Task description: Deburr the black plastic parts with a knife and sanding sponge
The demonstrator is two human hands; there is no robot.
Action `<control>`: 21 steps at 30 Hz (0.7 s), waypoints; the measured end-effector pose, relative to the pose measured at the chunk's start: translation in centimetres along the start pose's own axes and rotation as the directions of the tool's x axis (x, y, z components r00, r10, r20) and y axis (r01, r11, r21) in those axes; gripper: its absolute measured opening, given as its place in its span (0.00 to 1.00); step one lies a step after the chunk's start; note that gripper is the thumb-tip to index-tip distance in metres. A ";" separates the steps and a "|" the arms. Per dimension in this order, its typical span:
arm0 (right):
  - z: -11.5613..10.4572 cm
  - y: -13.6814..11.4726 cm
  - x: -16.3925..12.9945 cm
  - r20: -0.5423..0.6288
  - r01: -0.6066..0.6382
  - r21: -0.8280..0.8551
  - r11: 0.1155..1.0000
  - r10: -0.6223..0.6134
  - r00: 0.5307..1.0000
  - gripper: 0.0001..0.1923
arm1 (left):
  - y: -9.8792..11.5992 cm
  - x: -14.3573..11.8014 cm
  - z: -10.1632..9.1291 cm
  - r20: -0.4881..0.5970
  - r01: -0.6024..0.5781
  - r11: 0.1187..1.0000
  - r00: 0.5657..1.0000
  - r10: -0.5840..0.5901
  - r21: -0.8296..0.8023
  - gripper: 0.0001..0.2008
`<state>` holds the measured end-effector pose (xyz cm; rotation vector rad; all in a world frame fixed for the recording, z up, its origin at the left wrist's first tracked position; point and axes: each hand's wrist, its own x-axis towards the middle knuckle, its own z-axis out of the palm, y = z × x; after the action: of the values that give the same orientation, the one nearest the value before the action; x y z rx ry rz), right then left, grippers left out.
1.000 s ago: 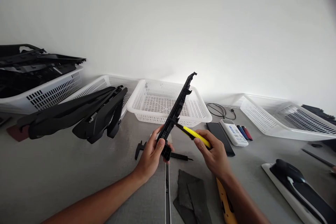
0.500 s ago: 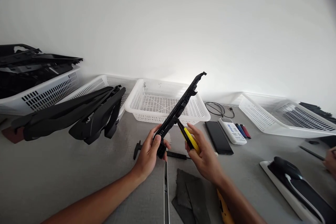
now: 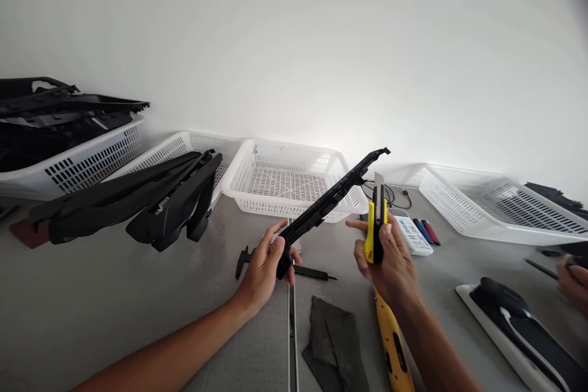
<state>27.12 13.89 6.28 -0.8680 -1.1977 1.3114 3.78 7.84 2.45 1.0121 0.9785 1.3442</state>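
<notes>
My left hand (image 3: 265, 266) grips the lower end of a long black plastic strip (image 3: 331, 199), which slants up and to the right above the grey table (image 3: 138, 306). My right hand (image 3: 390, 257) holds a yellow and black utility knife (image 3: 375, 220) upright, its blade pointing up, a little to the right of the strip and apart from it. A black caliper (image 3: 294, 268) lies on the table under my left hand.
White mesh baskets (image 3: 257, 162) line the back; the left ones hold black plastic parts (image 3: 138, 199). A phone, a white device (image 3: 416, 234), pens and a cable lie behind my right hand. Dark cloth (image 3: 335, 343), a yellow tool (image 3: 392, 340) and another person's hand (image 3: 572, 278) are nearby.
The strip has tilted lower toward the right. My right hand pulled the knife off the strip, moved right and turned it upright.
</notes>
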 end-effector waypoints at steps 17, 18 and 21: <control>0.6 0.5 -0.7 0.333 -0.075 -0.219 0.973 0.147 0.931 0.24 | -0.5 0.1 -0.1 -0.042 -0.029 1.000 0.999 0.029 0.013 0.32; 0.4 0.5 -0.5 0.353 -0.063 -0.310 0.949 0.176 0.919 0.18 | -0.6 0.2 -0.1 -0.059 -0.039 0.999 0.997 0.040 0.018 0.31; 0.1 0.9 -0.2 0.339 0.048 -0.630 0.775 0.219 0.915 0.17 | -0.8 0.3 -0.2 -0.119 -0.084 0.996 0.989 0.087 0.032 0.30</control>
<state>26.85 13.77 5.42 -1.1730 -2.0160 1.1965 3.84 8.11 1.67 1.0120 1.0554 1.4810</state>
